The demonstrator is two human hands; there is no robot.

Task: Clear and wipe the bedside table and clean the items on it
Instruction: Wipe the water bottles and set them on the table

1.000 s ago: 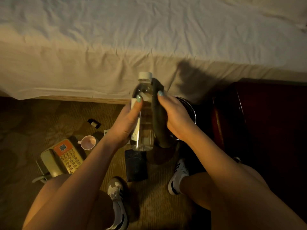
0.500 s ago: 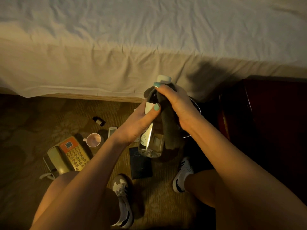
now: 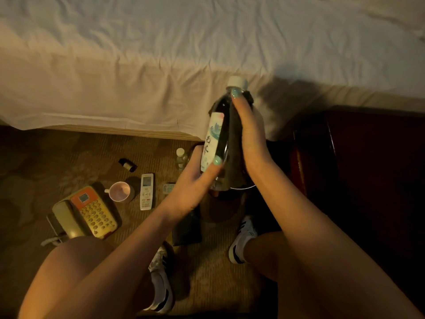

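Note:
A clear plastic water bottle (image 3: 212,139) with a white cap and a white label is held upright in front of me, above the carpet. My left hand (image 3: 197,178) grips its lower part. My right hand (image 3: 249,132) wraps a dark cloth (image 3: 232,166) round the bottle's upper body and neck. The dark red bedside table (image 3: 368,171) stands at the right. On the carpet lie a phone (image 3: 87,212), a pink mug (image 3: 119,191), a white remote (image 3: 146,191), a second small bottle (image 3: 180,157) and a small dark vial (image 3: 127,165).
A bed with a white sheet (image 3: 161,65) fills the upper half. A dark round basin (image 3: 243,187) sits under my hands, a black flat wallet-like item (image 3: 186,231) lies near my feet, and a small packet (image 3: 167,188) lies by the remote. My knees and white sneakers fill the bottom.
My right hand with the cloth slid up the bottle from its side to its neck. The left hand moved down to the bottle's lower part. The view shifted, so more floor items show.

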